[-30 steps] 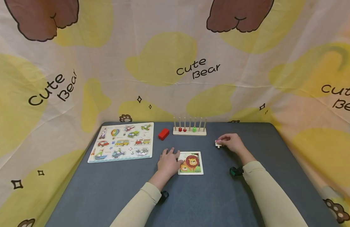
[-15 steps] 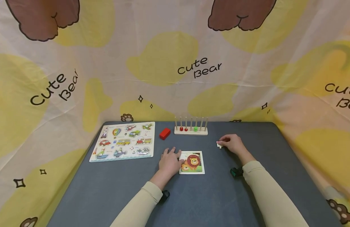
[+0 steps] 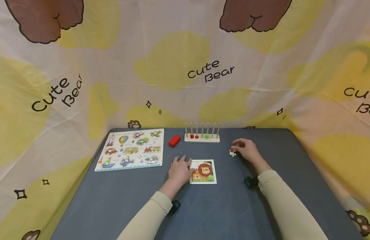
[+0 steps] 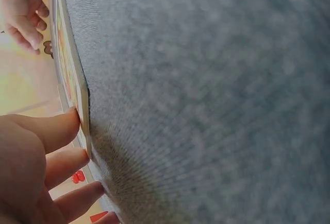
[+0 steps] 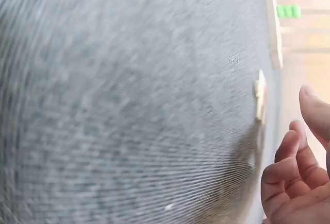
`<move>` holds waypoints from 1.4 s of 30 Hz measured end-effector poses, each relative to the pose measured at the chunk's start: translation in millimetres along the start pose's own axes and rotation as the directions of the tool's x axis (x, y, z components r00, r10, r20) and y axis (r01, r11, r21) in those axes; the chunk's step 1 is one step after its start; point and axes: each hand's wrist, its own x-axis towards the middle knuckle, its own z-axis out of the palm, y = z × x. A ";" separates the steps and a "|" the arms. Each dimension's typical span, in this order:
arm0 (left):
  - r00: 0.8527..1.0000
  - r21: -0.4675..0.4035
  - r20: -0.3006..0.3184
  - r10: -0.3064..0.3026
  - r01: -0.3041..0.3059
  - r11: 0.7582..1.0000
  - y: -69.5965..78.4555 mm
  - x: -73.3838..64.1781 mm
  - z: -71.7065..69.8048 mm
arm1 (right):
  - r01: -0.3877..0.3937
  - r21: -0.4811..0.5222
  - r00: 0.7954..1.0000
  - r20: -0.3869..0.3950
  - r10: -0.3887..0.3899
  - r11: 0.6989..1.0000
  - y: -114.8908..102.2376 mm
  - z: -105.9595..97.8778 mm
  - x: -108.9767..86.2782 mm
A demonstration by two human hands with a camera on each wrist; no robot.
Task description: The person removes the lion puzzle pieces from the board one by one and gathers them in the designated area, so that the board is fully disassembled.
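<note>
a blue-grey tabletop [image 3: 223,210] is spreading before a bear-print cloth [image 3: 167,63]; the left hand [image 3: 179,171], fingers apart, is touching the lion jigsaw's [image 3: 205,170] left edge; the right wrist view alone is revealing a gap between the right hand's [image 3: 247,151] parted fingers and the jigsaw piece [image 3: 232,153], which is lying on the tabletop; those fingers, pinching it earlier, are now gripping nothing.

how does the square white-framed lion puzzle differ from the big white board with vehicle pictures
Size: the square white-framed lion puzzle is clearly smaller than the wide white vehicle board.
Picture: the puzzle shows one scene with lions, while the board shows many separate vehicle pictures.
Contact: the left hand touches the puzzle; no hand touches the board.
Both lie on the dark table.
</note>
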 end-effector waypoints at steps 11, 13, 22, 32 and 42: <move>1.000 -0.039 0.026 0.007 -0.006 0.999 -3.8 -2.0 -2.4 | 0.099 0.058 0.994 -0.041 -0.097 0.993 -22.1 -0.5 -5.8; 0.999 -0.043 0.032 0.009 -0.008 0.999 -4.4 -2.2 -2.6 | 0.106 0.071 0.993 -0.057 -0.102 0.992 -28.0 -0.3 -7.4; 0.999 -0.048 0.043 0.000 0.002 0.999 -6.0 -1.6 -2.3 | 0.142 0.094 0.987 -0.085 -0.134 0.985 -48.7 6.4 -14.9; 0.999 -0.056 0.046 -0.022 0.025 0.998 -7.0 -0.8 -1.4 | 0.176 0.102 0.982 -0.090 -0.167 0.979 -67.7 17.7 -19.0; 0.999 -0.074 0.039 -0.019 0.022 0.997 -5.3 -1.3 -1.4 | 0.206 0.108 0.978 -0.070 -0.199 0.973 -76.0 27.3 -23.1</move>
